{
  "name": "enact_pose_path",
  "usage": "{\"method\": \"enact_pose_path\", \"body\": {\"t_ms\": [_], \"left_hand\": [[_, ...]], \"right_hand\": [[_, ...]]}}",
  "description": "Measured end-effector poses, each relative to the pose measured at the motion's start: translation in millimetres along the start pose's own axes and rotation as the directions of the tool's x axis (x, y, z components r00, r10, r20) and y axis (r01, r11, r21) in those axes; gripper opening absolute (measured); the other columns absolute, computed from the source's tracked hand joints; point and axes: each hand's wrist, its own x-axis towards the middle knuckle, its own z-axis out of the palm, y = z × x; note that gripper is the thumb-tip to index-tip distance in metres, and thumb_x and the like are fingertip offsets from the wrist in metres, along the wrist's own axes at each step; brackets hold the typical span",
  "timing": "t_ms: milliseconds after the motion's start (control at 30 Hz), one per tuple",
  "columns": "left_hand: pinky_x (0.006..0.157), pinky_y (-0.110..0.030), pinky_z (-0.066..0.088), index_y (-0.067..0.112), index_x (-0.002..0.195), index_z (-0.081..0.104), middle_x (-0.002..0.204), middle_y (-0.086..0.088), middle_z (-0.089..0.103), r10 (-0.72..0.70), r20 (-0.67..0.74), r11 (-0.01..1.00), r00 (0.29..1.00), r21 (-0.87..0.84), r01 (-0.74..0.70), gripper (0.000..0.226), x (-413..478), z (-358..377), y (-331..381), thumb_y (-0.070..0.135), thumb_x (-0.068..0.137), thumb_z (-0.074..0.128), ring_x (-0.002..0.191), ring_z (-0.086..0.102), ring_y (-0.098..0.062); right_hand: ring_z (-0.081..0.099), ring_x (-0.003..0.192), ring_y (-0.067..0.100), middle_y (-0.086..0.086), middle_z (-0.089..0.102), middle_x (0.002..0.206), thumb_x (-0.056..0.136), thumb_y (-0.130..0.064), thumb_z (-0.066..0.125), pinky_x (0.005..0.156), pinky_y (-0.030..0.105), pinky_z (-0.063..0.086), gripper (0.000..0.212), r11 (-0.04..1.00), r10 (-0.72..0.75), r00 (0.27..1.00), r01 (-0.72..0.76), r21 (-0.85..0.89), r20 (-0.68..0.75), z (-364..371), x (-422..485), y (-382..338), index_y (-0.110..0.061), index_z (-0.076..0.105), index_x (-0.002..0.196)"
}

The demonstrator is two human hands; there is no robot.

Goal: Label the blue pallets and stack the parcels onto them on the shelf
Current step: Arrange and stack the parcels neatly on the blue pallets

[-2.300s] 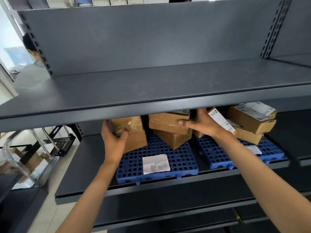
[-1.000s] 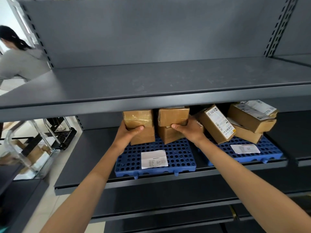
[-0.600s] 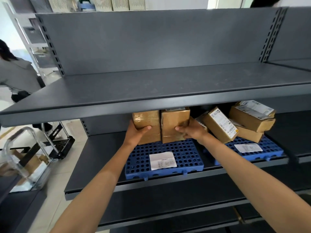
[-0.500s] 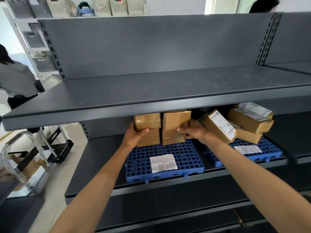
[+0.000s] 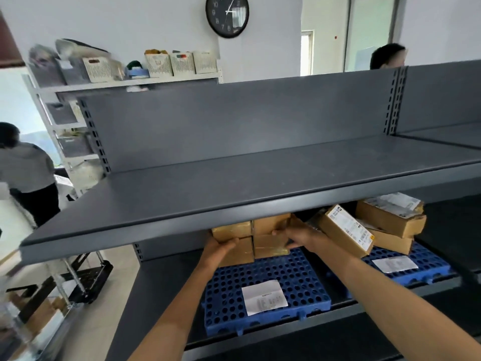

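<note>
Two blue perforated pallets lie on the lower shelf, each with a white paper label. On the left pallet [image 5: 286,277] stand two stacks of brown taped parcels, side by side and touching. My left hand [image 5: 218,250] presses the left stack [image 5: 234,230] from its left side. My right hand [image 5: 299,237] holds the right stack [image 5: 270,243] from its right side. The left pallet's label [image 5: 264,297] lies near its front edge. The right pallet [image 5: 421,269] carries several cardboard parcels [image 5: 390,220], one [image 5: 346,230] leaning, and a label [image 5: 394,264].
The bare upper shelf board [image 5: 234,183] overhangs the parcels and hides their tops. A black trolley [image 5: 86,280] and a clear bin with boxes stand on the floor at left. A person [image 5: 28,173] stands at far left, another behind the shelf at right.
My hands pushed the two parcel stacks together and squared them at the back of the left pallet. My head tilted up, so the wall clock and far shelves came into view.
</note>
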Motion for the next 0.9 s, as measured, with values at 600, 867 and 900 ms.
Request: {"method": "enact_pose_path", "body": {"t_ms": [600,867,900], "left_hand": [[0.078,-0.015,0.052,0.035,0.115,0.059,0.107,0.017,0.071,0.077,0.002,0.996,0.997,-0.037,-0.076,0.04,1.3,-16.8,-6.2,0.025,0.082,0.079,0.099,0.067,0.0],[0.081,-0.016,0.053,0.04,0.115,0.06,0.109,0.019,0.07,0.092,0.056,0.996,0.994,0.015,-0.093,0.037,-3.2,-17.3,-0.5,0.031,0.083,0.077,0.108,0.065,-0.005],[0.088,-0.019,0.052,0.037,0.123,0.056,0.115,0.016,0.068,0.098,0.065,0.995,0.993,0.019,-0.099,0.047,-3.8,-17.4,-1.3,0.031,0.082,0.078,0.112,0.063,-0.006]], "right_hand": [[0.051,0.124,0.023,0.006,0.037,0.144,0.086,-0.025,0.074,0.085,0.036,0.057,0.082,0.996,-0.063,0.997,0.06,0.072,0.044,-6.3,-4.8,-5.4,-0.01,0.025,0.15],[0.059,0.106,0.015,0.007,0.046,0.143,0.082,-0.029,0.078,0.088,0.036,0.057,0.079,0.987,-0.06,0.997,0.052,0.154,0.052,-4.7,-3.6,-0.1,-0.016,0.032,0.146],[0.057,0.107,0.014,0.005,0.045,0.144,0.078,-0.032,0.08,0.088,0.036,0.057,0.086,0.983,-0.06,0.997,0.049,0.178,0.057,-5.7,-4.0,3.3,-0.02,0.03,0.147]]}}
